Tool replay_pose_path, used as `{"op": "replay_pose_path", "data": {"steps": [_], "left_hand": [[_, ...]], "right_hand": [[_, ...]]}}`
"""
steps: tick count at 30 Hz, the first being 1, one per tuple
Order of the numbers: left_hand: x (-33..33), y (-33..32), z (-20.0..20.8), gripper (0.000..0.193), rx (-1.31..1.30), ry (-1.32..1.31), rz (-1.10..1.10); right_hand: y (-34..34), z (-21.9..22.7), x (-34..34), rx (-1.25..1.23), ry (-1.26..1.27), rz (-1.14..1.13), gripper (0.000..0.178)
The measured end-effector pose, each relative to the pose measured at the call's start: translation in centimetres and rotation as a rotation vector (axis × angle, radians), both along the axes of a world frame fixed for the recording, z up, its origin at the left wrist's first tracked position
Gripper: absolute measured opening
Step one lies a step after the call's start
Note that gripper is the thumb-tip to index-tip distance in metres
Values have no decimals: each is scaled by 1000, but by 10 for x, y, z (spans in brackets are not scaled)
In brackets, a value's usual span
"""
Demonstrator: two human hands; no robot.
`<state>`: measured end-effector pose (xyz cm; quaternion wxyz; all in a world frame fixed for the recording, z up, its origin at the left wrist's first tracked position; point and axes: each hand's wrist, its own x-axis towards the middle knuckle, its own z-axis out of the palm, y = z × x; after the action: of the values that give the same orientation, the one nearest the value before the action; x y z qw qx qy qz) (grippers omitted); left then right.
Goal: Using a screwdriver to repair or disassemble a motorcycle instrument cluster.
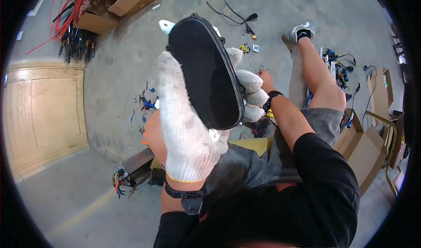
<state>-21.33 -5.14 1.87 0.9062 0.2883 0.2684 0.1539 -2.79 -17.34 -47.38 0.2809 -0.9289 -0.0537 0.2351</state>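
My left hand [186,129], in a white knitted glove, is raised in front of me and closed round a black oblong housing [204,72]. The housing has a smooth dark face, small screws along its rim and pale metal tabs at both ends. Gloved fingertips curl over its right edge. Just beyond them is my bare right hand [265,80], low over the floor, with a black band on the wrist. Its visible fingers look curled; the rest is hidden behind the glove, and what it holds cannot be made out.
Black cables [239,20] and small yellow parts [245,49] lie on the concrete floor ahead. At the far left are cardboard boxes [127,2] and red wires [72,18]. Connectors [344,68] and open cartons [364,147] lie right. A metal-cased unit [136,162] is left.
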Motion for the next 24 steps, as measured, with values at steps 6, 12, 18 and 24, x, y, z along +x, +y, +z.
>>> {"op": "replay_pose_path", "data": {"steps": [6, 12, 18, 24], "left_hand": [[12, -5, 0, 77, -59, 3, -91], [9, -10, -1, 75, -81, -117, -204], [5, -18, 1, 74, 26, -205, -299], [-9, -15, -3, 79, 100, -314, -387]], "right_hand": [[24, 79, 37, 435, -185, 11, 32], [32, 252, 56, 755, -81, -36, 28], [-11, 388, 12, 1081, -60, 88, 25], [-45, 468, -59, 1181, -12, 221, 17]]}}
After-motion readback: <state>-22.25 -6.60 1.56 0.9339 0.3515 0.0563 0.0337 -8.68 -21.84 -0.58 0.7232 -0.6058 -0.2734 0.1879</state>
